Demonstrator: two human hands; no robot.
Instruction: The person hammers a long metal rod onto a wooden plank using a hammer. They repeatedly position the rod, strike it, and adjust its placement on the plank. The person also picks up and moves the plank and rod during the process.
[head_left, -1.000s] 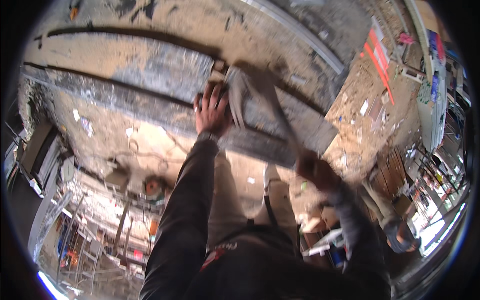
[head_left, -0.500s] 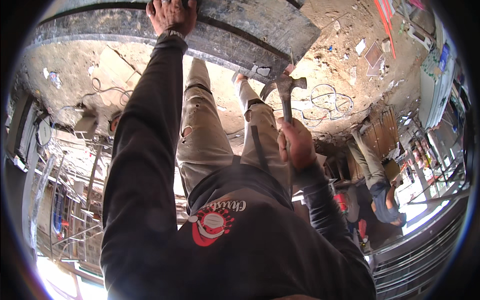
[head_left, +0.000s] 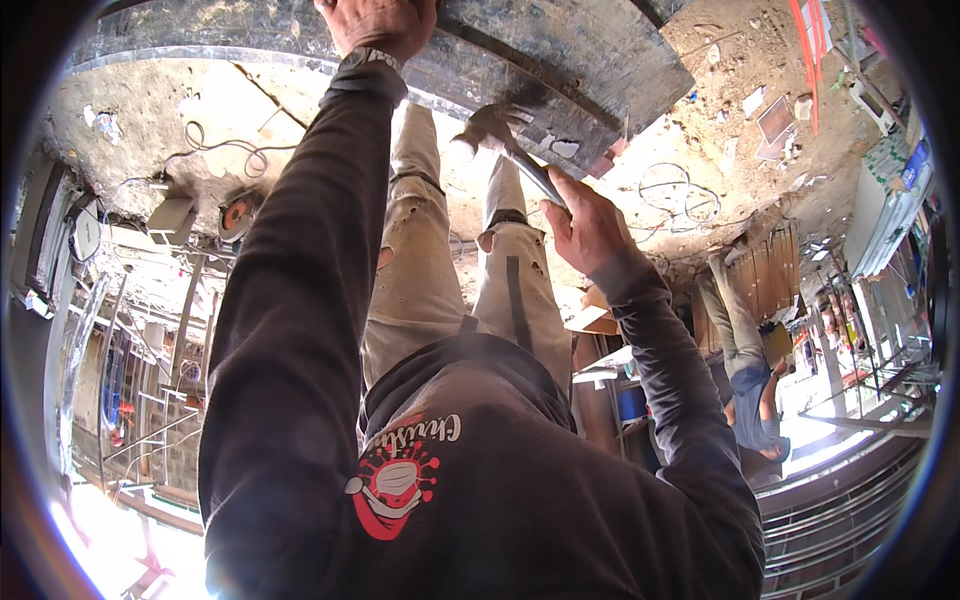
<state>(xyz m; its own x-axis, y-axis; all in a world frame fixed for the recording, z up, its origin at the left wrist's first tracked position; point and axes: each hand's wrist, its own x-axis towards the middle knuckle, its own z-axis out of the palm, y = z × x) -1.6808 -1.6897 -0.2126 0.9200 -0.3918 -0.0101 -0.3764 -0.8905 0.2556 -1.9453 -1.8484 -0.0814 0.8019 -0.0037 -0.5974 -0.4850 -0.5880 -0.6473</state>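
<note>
A large dark, scuffed panel (head_left: 560, 60) with raised ribs spans the top of the view. On it rests my left hand (head_left: 382, 22), its fingers bent over the panel and partly cut off by the upper picture edge. My right hand (head_left: 590, 222) is wrapped round the handle of a claw hammer (head_left: 535, 172). The hammer tilts up and to the left. Its head lies in front of the panel's near edge, right of my left wrist; whether the two touch, I cannot tell.
Litter lies on the dirt ground, with a coiled cable (head_left: 680, 200) to the right and a dark cord (head_left: 215, 148) at left. A disc with an orange centre (head_left: 238, 217) sits left of my arm. Another person (head_left: 752, 400) stands at right, near stacked sheets (head_left: 890, 215).
My right hand has moved up, and the hammer has gone from upright to tilted left, its head now further left. My left hand and the panel appear shifted right and up in the view.
</note>
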